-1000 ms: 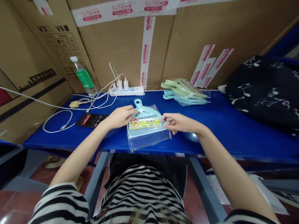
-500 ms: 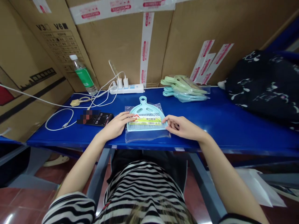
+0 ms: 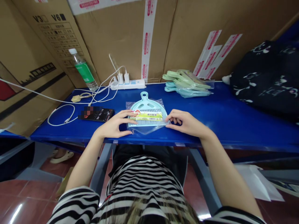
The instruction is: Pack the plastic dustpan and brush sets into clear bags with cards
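A pale blue dustpan (image 3: pixel 145 104) lies on the blue table, its looped handle pointing away from me. Over its middle sits a yellow-green printed label (image 3: pixel 149 115), with brush bristles partly showing behind it. A clear plastic bag (image 3: pixel 147 129) surrounds the dustpan, its loose edge towards me. My left hand (image 3: pixel 114 124) rests at the left side with fingers stretched over the bag and label end, thumb spread near the bag's front edge. On the right, my right hand (image 3: pixel 183 123) pinches the bag's edge between thumb and fingers.
Bagged green and blue dustpans (image 3: pixel 187 82) are stacked at the back. A phone (image 3: pixel 97 114), white cables, a power strip (image 3: pixel 130 84) and a water bottle (image 3: pixel 83 70) occupy the left. A black patterned bag (image 3: pixel 266 81) stands right; cardboard (image 3: pixel 112 34) walls the back.
My left thumb has spread away from the fingers towards the bag's front edge. The loose front plastic has folded up closer to the dustpan. The view has shifted slightly.
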`<move>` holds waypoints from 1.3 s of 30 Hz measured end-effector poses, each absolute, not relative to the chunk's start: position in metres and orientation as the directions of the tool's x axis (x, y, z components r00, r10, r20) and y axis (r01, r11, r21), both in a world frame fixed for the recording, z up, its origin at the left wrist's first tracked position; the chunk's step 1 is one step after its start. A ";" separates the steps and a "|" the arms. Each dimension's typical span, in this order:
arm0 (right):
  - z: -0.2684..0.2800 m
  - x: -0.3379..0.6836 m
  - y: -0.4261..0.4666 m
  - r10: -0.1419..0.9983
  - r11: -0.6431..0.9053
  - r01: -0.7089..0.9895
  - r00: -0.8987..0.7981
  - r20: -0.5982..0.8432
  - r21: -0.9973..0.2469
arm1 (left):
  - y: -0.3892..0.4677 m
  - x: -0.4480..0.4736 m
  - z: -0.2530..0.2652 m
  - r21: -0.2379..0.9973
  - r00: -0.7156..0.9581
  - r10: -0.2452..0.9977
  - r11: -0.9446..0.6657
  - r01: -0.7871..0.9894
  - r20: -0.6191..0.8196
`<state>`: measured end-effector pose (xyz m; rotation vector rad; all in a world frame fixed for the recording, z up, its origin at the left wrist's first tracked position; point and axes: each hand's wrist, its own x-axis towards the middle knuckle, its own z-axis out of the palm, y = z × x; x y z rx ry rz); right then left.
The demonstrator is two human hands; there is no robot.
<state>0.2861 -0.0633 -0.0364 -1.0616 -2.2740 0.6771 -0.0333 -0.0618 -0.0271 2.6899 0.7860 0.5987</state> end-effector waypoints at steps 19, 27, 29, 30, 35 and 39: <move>-0.037 0.272 -0.067 0.769 0.632 0.520 -0.510 0.385 -0.574 | -0.065 -0.023 -0.025 0.402 0.679 0.662 -0.743 0.535 0.318; -0.037 0.267 -0.067 0.822 0.558 0.543 -0.468 0.326 -0.628 | -0.059 -0.018 -0.030 0.335 0.623 0.730 -0.682 0.650 0.281; -0.036 0.266 -0.067 0.828 0.546 0.541 -0.463 0.315 -0.640 | -0.059 -0.017 -0.030 0.325 0.605 0.748 -0.664 0.674 0.273; -0.036 0.265 -0.067 0.831 0.541 0.541 -0.460 0.311 -0.644 | -0.059 -0.015 -0.030 0.320 0.592 0.758 -0.652 0.687 0.272; -0.038 0.260 -0.064 0.846 0.523 0.549 -0.431 0.315 -0.652 | -0.060 -0.006 -0.030 0.258 0.532 0.802 -0.593 0.763 0.270; -0.041 0.253 -0.063 0.875 0.482 0.580 -0.362 0.323 -0.656 | -0.061 -0.001 -0.032 0.219 0.500 0.819 -0.562 0.797 0.281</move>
